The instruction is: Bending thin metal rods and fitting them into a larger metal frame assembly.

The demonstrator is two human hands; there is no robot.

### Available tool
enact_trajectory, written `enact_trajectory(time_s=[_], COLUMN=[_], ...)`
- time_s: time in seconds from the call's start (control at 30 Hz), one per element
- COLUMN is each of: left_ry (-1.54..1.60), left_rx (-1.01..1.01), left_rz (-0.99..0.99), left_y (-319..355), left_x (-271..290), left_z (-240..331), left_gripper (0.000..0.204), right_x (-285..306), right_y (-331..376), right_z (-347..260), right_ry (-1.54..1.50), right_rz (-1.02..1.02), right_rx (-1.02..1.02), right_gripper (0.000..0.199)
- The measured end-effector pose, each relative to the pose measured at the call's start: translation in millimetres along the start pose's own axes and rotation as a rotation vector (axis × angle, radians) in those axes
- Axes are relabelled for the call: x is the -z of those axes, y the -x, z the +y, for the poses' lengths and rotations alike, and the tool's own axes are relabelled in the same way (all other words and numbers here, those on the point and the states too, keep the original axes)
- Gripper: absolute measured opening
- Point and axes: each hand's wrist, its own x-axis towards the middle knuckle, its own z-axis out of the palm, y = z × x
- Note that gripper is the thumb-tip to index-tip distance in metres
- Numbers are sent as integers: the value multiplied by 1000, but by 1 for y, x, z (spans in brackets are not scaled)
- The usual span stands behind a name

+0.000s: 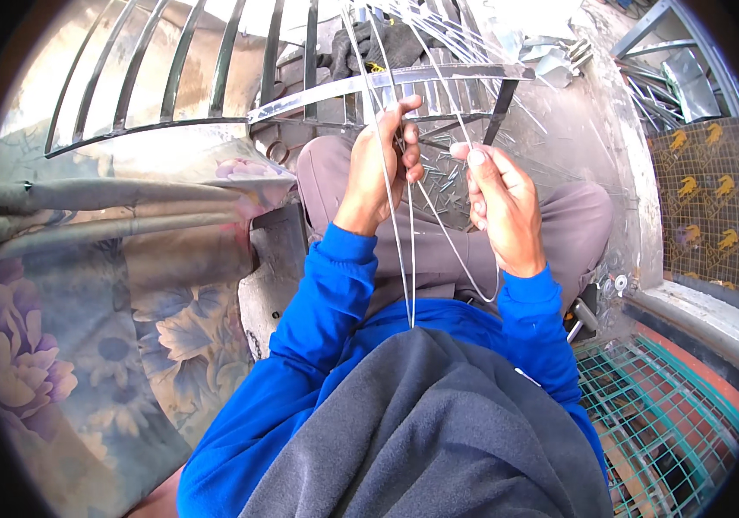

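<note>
Several thin, pale grey strands (412, 259), which look like wire or cord, run from the top of the view down to my lap. My left hand (375, 173) is closed around some of them, palm turned inward, fingers curled. To its right, at about the same height, my right hand (509, 203) pinches one strand between thumb and forefinger. A slack loop of strand hangs between the two hands over my lap. Just beyond my hands lies a metal frame (300, 104) with dark parallel bars and a pale flat edge bar.
Floral cloth (119, 345) spreads at the left, with a rolled fold. Long thin metal rods (464, 52) and a dark cloth (391, 43) lie at the far side. Green wire mesh (646, 414) is at the lower right, below a patterned panel (710, 203). Small metal scraps litter the floor.
</note>
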Motion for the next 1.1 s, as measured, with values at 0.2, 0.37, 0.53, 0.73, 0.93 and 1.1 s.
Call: enact_trajectory(time_s=[0.2, 0.37, 0.53, 0.73, 0.93, 1.1], left_ry=[58, 21, 119, 218, 347, 501], left_rx=[-127, -204, -136, -280, -352, -306], left_rz=[-72, -150, -129, -96, -32, -119], left_y=[-15, -13, 3, 16, 29, 30], left_x=[0, -6, -2, 0, -21, -41], left_z=[13, 25, 34, 57, 91, 115], left_gripper=[44, 64, 51, 42, 32, 33], right_x=[-11, -28, -45, -54, -63, -65], right_y=[-13, -28, -44, -39, -33, -41], right_z=[-27, -61, -80, -87, -104, -116], right_ry=[161, 223, 166, 131, -23, -7], right_rz=[-96, -105, -159, -161, -208, -280], right_rx=[249, 264, 352, 283, 224, 210], right_gripper=[32, 32, 32, 31, 35, 39])
